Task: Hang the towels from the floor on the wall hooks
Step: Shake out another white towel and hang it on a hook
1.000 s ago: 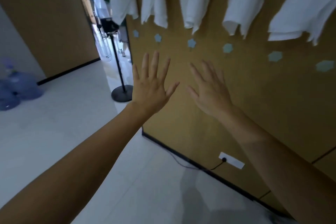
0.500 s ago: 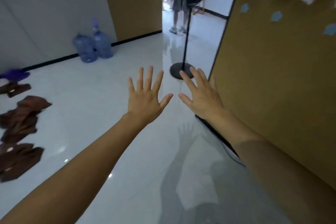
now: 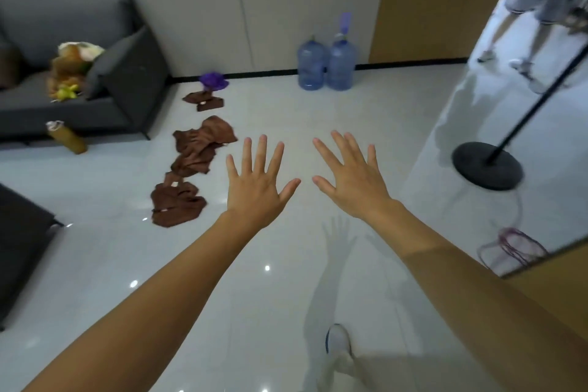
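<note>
Brown towels lie in a row on the white floor to the left: a near pile (image 3: 176, 204), a middle pile (image 3: 201, 145) and a far small one (image 3: 204, 100), with a purple cloth (image 3: 213, 81) behind it. My left hand (image 3: 257, 184) and my right hand (image 3: 350, 178) are stretched out in front of me, fingers spread, holding nothing, above bare floor to the right of the towels. The wall hooks are out of view.
A grey sofa (image 3: 79, 73) with stuffed toys stands at the left, a bottle (image 3: 66, 137) before it. Two water jugs (image 3: 326, 64) stand by the back wall. A black stand base (image 3: 488, 165) and a person's legs (image 3: 521, 25) are at the right. Cables (image 3: 512, 247) lie by the wooden panel.
My view has swung left from the towel wall to the room floor. Both hands stay spread and empty in front of me.
</note>
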`<state>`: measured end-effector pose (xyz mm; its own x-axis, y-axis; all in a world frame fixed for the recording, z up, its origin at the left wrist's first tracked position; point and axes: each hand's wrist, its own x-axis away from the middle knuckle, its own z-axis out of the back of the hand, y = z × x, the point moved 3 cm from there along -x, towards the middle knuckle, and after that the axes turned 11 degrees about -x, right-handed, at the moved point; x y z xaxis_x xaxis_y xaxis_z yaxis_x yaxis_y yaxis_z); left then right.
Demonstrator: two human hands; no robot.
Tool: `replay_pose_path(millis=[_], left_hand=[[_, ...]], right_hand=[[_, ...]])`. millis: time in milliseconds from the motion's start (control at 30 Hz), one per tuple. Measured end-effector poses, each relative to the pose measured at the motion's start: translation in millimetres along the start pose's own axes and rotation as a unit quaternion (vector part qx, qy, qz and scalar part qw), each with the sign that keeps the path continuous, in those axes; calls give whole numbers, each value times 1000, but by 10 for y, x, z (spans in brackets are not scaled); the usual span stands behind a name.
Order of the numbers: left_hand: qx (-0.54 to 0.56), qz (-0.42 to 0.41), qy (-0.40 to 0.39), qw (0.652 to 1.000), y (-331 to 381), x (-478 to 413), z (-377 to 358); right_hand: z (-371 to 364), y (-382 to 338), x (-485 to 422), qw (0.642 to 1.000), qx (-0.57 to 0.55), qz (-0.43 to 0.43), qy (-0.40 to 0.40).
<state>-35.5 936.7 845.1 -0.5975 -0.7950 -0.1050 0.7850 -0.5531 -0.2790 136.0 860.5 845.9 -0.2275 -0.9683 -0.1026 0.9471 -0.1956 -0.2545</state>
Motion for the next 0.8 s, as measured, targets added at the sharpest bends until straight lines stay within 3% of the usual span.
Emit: replay_pose_path(millis=[400,633,800], left_hand=[[-13,182,-65,981,-1063,-1440,-476],[17,214,-57,975,-1689,-2618,-1010],[29,201,-58,977,-2240,-3682,-1367]], right_hand=[[-300,-301,-2491,983,4,175,-54],[-621,-550,-4011,976,32,209,-58],[-719,-632,-5200,980,48,181,-60]])
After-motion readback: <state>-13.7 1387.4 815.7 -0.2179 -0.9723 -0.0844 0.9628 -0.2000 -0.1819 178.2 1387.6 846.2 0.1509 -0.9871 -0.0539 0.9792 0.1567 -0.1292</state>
